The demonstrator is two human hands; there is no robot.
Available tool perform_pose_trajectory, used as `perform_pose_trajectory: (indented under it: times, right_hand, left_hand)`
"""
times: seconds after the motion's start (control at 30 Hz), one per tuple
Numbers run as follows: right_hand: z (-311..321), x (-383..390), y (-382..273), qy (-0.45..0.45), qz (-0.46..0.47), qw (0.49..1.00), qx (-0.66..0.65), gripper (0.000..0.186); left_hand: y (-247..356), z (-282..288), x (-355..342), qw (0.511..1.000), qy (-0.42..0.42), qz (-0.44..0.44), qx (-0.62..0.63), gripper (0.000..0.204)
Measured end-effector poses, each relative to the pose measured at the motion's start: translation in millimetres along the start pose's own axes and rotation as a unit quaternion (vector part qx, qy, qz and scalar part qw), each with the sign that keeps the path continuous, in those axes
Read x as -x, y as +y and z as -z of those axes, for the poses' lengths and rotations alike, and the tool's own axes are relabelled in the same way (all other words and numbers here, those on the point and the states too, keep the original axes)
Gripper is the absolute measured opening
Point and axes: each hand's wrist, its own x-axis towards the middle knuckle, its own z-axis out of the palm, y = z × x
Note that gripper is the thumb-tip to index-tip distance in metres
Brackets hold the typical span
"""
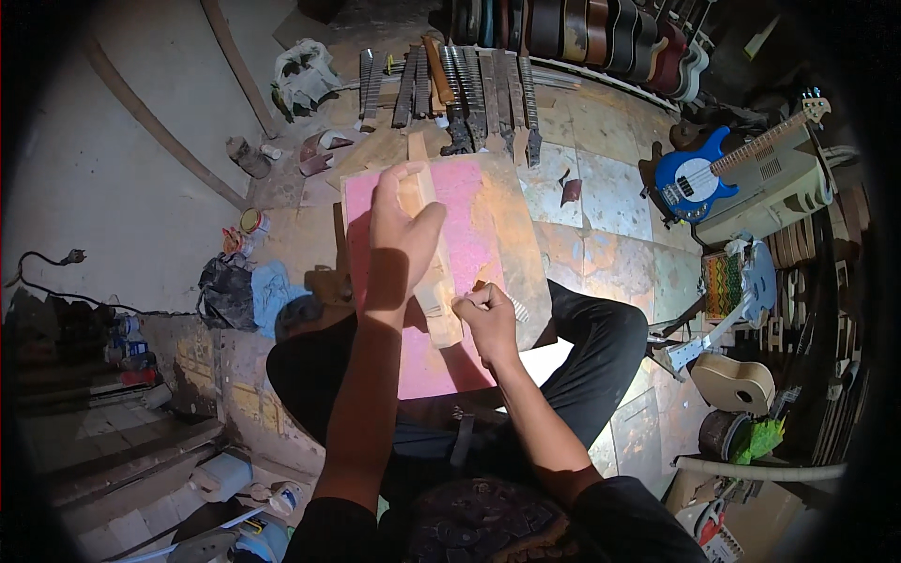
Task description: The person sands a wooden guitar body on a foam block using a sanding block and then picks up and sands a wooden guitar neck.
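Observation:
A pale wooden piece shaped like a guitar neck (436, 298) lies lengthwise over a pink-topped board (460, 202) in front of me. My left hand (405, 220) is wrapped around its upper half, thumb across the top. Beside its lower, wider end, my right hand (490, 319) is closed with fingers pinched together against the wood's right edge. What the right fingers hold, if anything, is too small to make out. A small brownish scrap shows just above those fingers. Dark marks run across the wood's lower end.
Several fretted guitar necks (465, 94) lie in a row on the tiled floor beyond the board. Guitar bodies (587, 33) stand at the far right. A blue bass guitar (694, 176) leans on a pale casing. Curled brown sheets (319, 152) and a tin (251, 220) sit at left.

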Motion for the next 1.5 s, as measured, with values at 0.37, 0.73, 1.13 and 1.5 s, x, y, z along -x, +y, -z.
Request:
perform_pose_trajectory:
  times: [0.37, 0.73, 1.13, 1.5]
  right_hand:
    - [18, 14, -16, -0.015, -0.106, 0.992, -0.065, 0.018]
    - [2, 30, -5, -0.03, 0.033, 0.993, 0.108, 0.021]
    - [14, 37, 16, -0.047, -0.026, 0.997, 0.058, 0.014]
    - [2, 17, 12, -0.05, -0.032, 0.998, -0.013, 0.011]
  left_hand:
    - [8, 9, 6, 0.999, 0.021, -0.007, -0.029, 0.053]
    - [-16, 6, -4, 0.997, 0.046, -0.052, -0.026, 0.052]
    - [2, 8, 12, 0.998, 0.016, -0.054, -0.022, 0.05]
    - [-2, 9, 14, 0.998, 0.026, -0.058, -0.019, 0.051]
